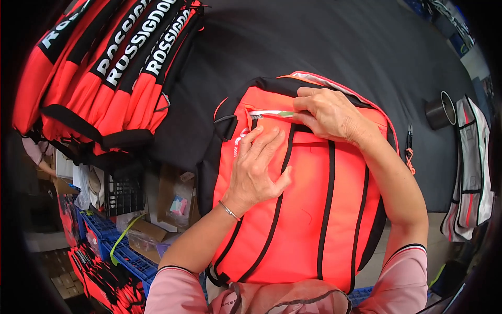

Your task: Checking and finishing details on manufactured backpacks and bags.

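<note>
You've got a matt woven cloth backpack (308,209), orange with smooth black piping. The table (324,42) wears dull black fabric, the cup (440,111) looks like brushed metal, and your bracelet (228,210) is thin shiny metal.

Black-covered counter (334,42) filling most of view — blue crates (123,256) and cardboard boxes (151,233) sitting on floor at lower left, dark cup (441,111) standing near right edge.

A bag-making workshop: a stack of identical red bags (99,63) lies on the black tabletop (324,42), with blue crates (123,256) and cardboard boxes (172,201) below.
</note>
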`<state>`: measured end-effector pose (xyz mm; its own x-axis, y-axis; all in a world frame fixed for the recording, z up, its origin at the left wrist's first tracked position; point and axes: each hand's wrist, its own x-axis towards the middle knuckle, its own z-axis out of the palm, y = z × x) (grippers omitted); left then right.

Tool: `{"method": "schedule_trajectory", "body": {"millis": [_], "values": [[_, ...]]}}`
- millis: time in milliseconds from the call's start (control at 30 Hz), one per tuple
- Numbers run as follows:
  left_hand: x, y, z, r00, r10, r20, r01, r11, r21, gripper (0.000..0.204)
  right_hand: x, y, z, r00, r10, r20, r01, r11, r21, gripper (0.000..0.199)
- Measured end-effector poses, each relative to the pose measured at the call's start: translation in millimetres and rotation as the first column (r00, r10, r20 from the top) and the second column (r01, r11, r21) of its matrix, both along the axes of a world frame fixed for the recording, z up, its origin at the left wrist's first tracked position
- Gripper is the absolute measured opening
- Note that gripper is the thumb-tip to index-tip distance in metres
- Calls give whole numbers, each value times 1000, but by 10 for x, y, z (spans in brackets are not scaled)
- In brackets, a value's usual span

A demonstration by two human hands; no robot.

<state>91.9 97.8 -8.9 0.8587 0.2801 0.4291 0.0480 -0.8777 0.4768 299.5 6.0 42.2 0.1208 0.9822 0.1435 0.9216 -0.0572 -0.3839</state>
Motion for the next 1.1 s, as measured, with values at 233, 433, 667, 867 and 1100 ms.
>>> {"method": "schedule_trajectory", "body": {"millis": [233, 433, 667, 867, 1100], "values": [[-43, 3, -9, 1000, 11, 0, -11, 1000, -20, 63, 247, -610, 285, 998, -46, 34, 52, 980, -193, 16], [-55, 15, 21, 1000, 18, 1, -19, 999, 39, 62, 342, -951, 431, 981, -69, 179, 106, 973, -204, 17], [-12, -19, -38, 1000, -13, 2, 13, 1000, 27, 64, 290, -675, 119, 991, -44, 123, 52, 997, -63, 14], [-33, -14, -19, 1000, 28, -8, -28, 997, 73, 63, 479, -1480, 279, 955, -149, 257, 181, 978, -105, 14], [-44, 37, -142, 1000, 3, 2, -3, 995, 100, 65, 511, -2373, 428, 891, -454, 16, 454, 889, -65, 13]]}}
